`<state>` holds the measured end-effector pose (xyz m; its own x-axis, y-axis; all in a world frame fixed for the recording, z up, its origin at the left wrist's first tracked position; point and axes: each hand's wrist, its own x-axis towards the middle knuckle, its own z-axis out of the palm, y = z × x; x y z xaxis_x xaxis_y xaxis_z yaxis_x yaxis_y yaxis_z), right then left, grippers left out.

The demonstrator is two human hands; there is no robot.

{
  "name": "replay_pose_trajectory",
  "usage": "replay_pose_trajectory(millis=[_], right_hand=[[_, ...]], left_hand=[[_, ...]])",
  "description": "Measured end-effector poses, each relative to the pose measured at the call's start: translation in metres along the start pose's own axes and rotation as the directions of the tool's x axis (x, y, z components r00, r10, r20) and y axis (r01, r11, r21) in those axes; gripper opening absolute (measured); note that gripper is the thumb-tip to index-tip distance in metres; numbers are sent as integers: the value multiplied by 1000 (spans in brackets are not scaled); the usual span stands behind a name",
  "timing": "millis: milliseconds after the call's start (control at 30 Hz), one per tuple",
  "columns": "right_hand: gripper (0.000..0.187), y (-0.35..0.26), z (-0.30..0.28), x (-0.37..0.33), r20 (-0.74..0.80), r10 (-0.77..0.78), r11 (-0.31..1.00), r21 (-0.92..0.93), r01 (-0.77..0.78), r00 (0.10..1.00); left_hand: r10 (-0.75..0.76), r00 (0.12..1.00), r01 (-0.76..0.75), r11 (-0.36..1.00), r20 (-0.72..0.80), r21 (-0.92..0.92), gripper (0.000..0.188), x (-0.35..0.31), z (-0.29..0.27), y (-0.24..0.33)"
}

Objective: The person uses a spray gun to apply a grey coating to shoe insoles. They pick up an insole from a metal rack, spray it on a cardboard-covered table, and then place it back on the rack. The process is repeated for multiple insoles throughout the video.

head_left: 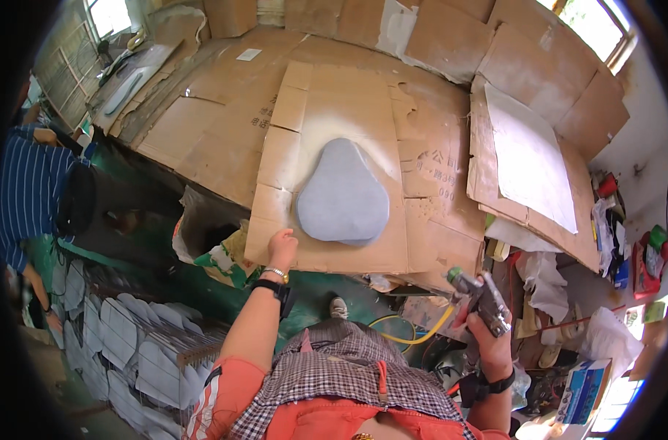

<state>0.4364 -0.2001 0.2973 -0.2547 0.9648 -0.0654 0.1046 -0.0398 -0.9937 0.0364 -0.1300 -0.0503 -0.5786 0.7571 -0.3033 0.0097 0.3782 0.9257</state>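
A grey, rounded-triangular foam-like pad (pixel 343 192) lies on a cardboard sheet (pixel 275 209), its narrow end away from me. A pale, powdery patch surrounds its far end, and a second edge shows beneath its right side. My left hand (pixel 282 248) is over the sheet's near left corner, apart from the pad. Its fingers are curled in, and whatever they may hold is hidden. To the right of the sheet, my right hand (pixel 486 339) is wrapped round a metal spray gun (pixel 490 304) with a green part at its front. A yellow hose (pixel 426 337) runs near that hand.
Cardboard covers the table and stands along its back. At right leans a board with a white sheet (pixel 530 158). Many grey pads (pixel 121 334) sit on a rack at lower left. Another person (pixel 37 191) in a striped shirt is at far left. Bags and boxes crowd the right.
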Motion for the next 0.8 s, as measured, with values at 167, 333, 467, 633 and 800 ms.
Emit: replay_pose_trajectory(millis=[167, 333, 467, 633, 800], right_hand=[[59, -5, -13, 13, 56, 75, 997, -30, -74, 996], [61, 5, -16, 22, 203, 187, 975, 80, -206, 961], [61, 8, -13, 53, 15, 46, 999, 27, -46, 999], [64, 8, -34, 59, -2, 79, 997, -2, -79, 997], [62, 21, -33, 73, 35, 72, 997, 17, -73, 997]], left_hand=[[72, 980, 5, 923, -186, 385, 42, 1, 51, 17], [18, 974, 85, 897, -226, 435, 35, -18, 59, 62], [88, 974, 28, 867, -209, 497, 29, -25, 52, 74], [317, 938, -159, 751, -138, 641, 25, -33, 49, 91], [78, 964, -56, 994, -255, 91, 17, -23, 60, 99]])
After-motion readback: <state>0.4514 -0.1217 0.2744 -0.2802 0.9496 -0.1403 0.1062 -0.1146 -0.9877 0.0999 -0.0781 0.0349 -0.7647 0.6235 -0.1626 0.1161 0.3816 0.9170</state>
